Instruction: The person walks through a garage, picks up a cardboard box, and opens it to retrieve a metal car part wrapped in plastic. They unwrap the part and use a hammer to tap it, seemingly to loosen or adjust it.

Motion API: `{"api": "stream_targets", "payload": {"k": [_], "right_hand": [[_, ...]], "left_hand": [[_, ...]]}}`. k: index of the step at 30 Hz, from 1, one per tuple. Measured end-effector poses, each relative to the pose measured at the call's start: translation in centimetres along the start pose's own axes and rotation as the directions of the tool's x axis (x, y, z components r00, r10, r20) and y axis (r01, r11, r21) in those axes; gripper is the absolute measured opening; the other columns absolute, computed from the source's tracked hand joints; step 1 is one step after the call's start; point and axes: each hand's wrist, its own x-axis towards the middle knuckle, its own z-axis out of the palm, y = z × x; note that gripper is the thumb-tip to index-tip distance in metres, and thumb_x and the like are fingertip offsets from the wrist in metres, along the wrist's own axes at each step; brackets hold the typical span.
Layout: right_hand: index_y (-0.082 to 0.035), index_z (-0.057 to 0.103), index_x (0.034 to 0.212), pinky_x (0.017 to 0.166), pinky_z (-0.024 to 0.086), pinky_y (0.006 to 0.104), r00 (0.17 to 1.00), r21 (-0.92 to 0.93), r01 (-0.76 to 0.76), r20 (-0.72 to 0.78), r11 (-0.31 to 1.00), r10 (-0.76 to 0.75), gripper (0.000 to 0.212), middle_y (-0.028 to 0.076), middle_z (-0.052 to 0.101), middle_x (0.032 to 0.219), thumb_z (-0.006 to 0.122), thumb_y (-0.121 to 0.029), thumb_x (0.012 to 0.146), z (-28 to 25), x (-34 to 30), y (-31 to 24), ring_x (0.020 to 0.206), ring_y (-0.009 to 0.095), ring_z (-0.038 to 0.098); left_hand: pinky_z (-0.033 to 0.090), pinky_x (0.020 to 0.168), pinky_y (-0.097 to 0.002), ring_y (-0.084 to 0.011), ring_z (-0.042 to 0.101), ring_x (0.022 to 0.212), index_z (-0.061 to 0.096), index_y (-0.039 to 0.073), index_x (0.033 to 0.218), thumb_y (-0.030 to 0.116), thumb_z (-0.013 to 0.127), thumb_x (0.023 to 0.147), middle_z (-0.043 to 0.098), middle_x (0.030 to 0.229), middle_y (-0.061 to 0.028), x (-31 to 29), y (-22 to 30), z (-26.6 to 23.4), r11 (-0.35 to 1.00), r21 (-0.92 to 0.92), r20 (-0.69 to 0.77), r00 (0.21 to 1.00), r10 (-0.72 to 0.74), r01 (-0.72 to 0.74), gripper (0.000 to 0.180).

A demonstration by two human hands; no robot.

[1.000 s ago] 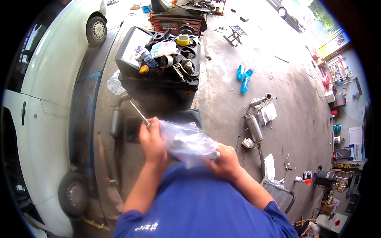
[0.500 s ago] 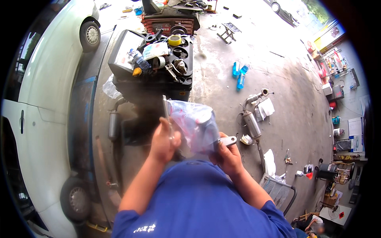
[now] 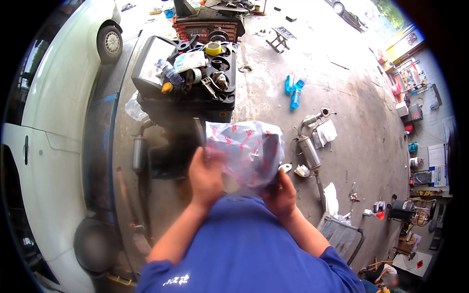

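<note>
In front of my chest is a clear plastic bag (image 3: pixel 239 146) with red print and a dark, bulky item inside. My left hand (image 3: pixel 206 178) is closed at the bag's left side, its fingers blurred. A narrow grey strip (image 3: pixel 198 131) sticks up above that hand; its kind does not show. My right hand (image 3: pixel 282 195) grips the lower right of the bag. Past its thumb pokes a silver metal end with a hole (image 3: pixel 285 167), like the head of a ring wrench; the rest of it is hidden.
Ahead stands a black cart (image 3: pixel 185 105) loaded with tape, a bottle and tools. Exhaust pipes with a muffler (image 3: pixel 309 150) lie on the floor to the right, beyond them blue bottles (image 3: pixel 295 93). A white van (image 3: pixel 53 146) stands at the left.
The bag has turned and spread toward the right, showing more of its print. The metal end at my right hand now shows less of its length. My left hand has shifted slightly.
</note>
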Motion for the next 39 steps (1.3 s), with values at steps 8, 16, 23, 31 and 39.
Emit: {"api": "stream_targets", "payload": {"k": [8,16,23,31,39], "right_hand": [[-0.001,0.066,0.139,0.056,0.041,0.0261,0.941,0.144,-0.286,0.230,0.947,0.249,0.061,0.009,0.072,0.095,0.044,-0.053,0.116,-2.6,0.7,-0.7,0.056,0.010,0.051],[-0.003,0.063,0.100,0.054,0.035,0.0338,0.876,0.332,-0.302,0.467,0.894,0.122,0.065,0.006,0.051,0.072,0.046,-0.066,0.108,-1.8,2.3,-0.7,0.055,0.017,0.042],[-0.005,0.069,0.132,0.067,0.047,0.0353,0.958,0.148,-0.082,0.285,0.986,0.037,0.064,0.012,0.070,0.093,0.045,-0.060,0.111,-4.5,0.9,-4.1,0.075,0.022,0.062],[0.000,0.075,0.117,0.077,0.056,0.0376,0.982,-0.924,0.187,0.187,0.333,-0.034,0.041,0.009,0.076,0.095,0.077,-0.039,0.106,1.4,0.0,-8.7,0.084,0.018,0.071],[-0.002,0.075,0.108,0.076,0.058,0.0428,0.947,-0.989,0.110,0.135,0.102,0.292,0.034,0.017,0.079,0.088,0.083,-0.034,0.099,8.1,0.4,-7.1,0.080,0.032,0.076]], "left_hand": [[0.035,0.057,-0.0215,0.0007,0.044,0.065,0.065,0.008,0.102,0.024,0.071,0.114,0.056,0.077,0.0096,2.7,-0.3,-2.3,0.974,0.218,-0.095,0.991,0.089,-0.067,0.021],[0.052,0.067,-0.0351,-0.0131,0.065,0.070,0.066,0.002,0.098,0.026,0.075,0.105,0.068,0.074,-0.0073,2.5,-2.0,0.2,0.907,0.410,0.085,0.987,-0.139,0.092,0.027],[0.057,0.084,-0.0415,-0.0298,0.072,0.088,0.065,0.004,0.107,0.008,0.076,0.097,0.074,0.096,-0.0138,6.1,-2.1,-5.7,0.755,0.638,-0.105,0.954,0.281,-0.152,0.015],[0.047,0.073,-0.0249,-0.0063,0.056,0.081,0.072,0.005,0.105,0.006,0.074,0.096,0.065,0.090,0.0025,4.8,3.0,-9.0,0.915,0.386,0.137,0.975,-0.177,0.112,0.009],[0.048,0.090,-0.0302,-0.0121,0.057,0.105,0.068,0.005,0.120,0.072,0.096,0.071,0.060,0.115,-0.0009,3.3,3.8,-6.9,0.937,0.278,0.624,0.702,-0.343,0.211,0.088]]}}
